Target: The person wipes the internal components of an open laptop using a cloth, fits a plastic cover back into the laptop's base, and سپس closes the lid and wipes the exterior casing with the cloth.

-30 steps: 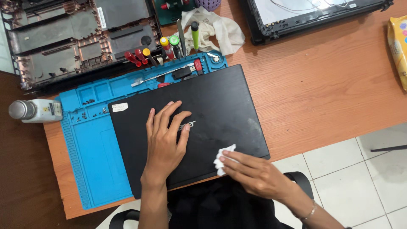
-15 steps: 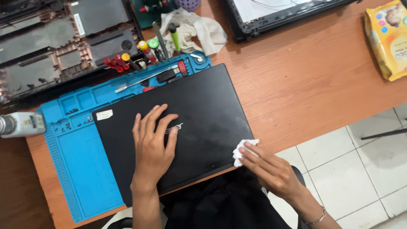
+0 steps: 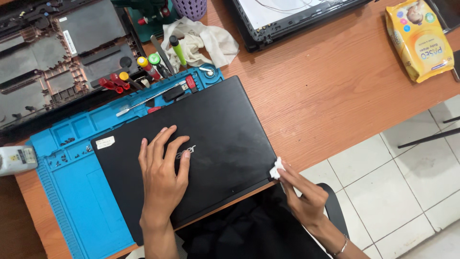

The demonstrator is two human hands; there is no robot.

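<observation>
A closed black laptop point(image 3: 220, 129) lies on a blue work mat point(image 3: 72, 201) on the wooden table. My left hand point(image 3: 162, 177) presses flat on its lid, fingers spread. My right hand point(image 3: 302, 194) pinches a small white wipe point(image 3: 276, 170) against the laptop's near right corner, at the table's edge.
Several screwdrivers point(image 3: 139, 72) and a metal pry tool point(image 3: 143, 101) lie at the mat's far end. A dismantled laptop base point(image 3: 57, 52) sits far left, a white cloth point(image 3: 201, 41) and another laptop point(image 3: 287, 14) behind. A yellow wipes packet point(image 3: 419, 38) lies far right, a white bottle point(image 3: 14, 159) at left.
My right hand has slid the wipe rightwards along the lid to its near right corner. My left hand stays flat on the lid. The camera view has shifted.
</observation>
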